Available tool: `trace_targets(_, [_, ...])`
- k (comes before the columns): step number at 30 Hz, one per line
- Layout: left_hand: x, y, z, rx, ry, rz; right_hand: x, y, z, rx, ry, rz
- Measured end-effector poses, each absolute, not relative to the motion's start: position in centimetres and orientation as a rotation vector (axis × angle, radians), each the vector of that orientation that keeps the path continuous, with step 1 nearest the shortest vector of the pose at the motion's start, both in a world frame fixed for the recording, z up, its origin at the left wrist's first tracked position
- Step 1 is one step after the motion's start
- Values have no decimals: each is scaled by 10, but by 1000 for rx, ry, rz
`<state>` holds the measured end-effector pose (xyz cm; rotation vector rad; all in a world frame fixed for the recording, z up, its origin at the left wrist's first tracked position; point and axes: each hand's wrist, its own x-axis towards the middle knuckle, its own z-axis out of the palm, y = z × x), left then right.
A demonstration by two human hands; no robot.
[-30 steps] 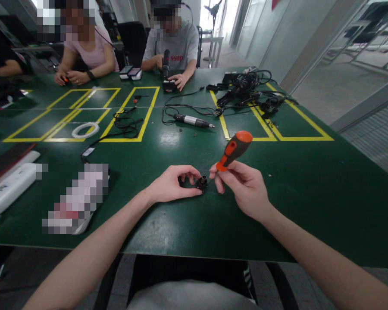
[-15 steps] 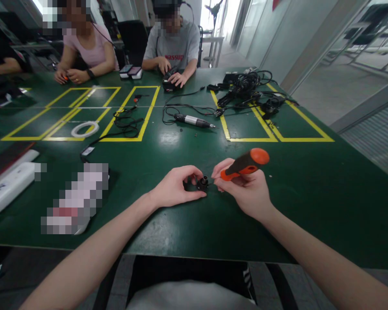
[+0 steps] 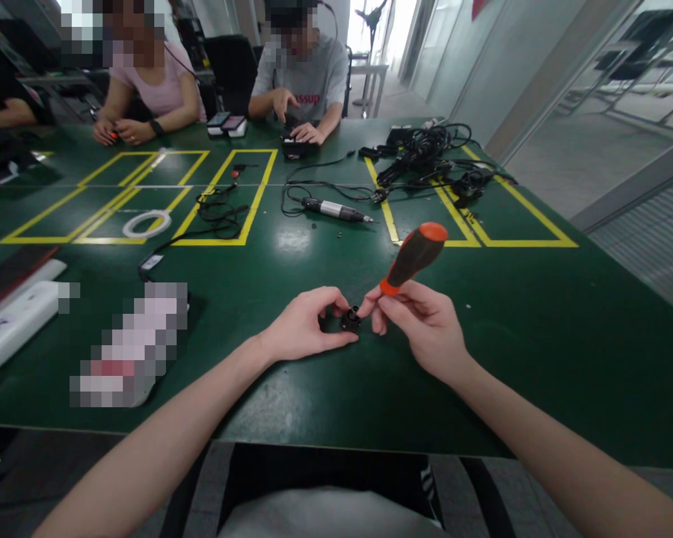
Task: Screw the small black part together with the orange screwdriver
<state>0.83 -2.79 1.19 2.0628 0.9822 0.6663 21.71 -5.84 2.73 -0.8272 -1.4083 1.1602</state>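
On the green table, my left hand curls its thumb and fingers around a small round black part with a raised hollow post. What kind of part it is I cannot make out. Just to its right, my right hand pinches a screwdriver with a black and orange handle. The handle rises up and tilts to the right. Fingers hide the screwdriver's shaft and tip. My right index finger reaches to the edge of the black part.
A black and silver electric pen tool lies ahead with its cord. Tangled black cables sit at the far right. A white ring and a white power strip lie left. Several people sit across the table.
The screwdriver handle has swung up and to the left, more upright. My right fingers have shifted around it, the index finger nearer the black part. My left hand has stayed put.
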Motion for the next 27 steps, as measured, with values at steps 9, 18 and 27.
trace_targets(9, [9, -28, 10, 2076, 954, 680, 215, -61, 29, -837, -1419, 1139])
trace_targets(18, [8, -28, 12, 2083, 966, 665, 218, -61, 30, -849, -1454, 1088])
trace_targets(27, [8, -27, 10, 2089, 1002, 641, 216, -61, 28, -877, -1385, 1085])
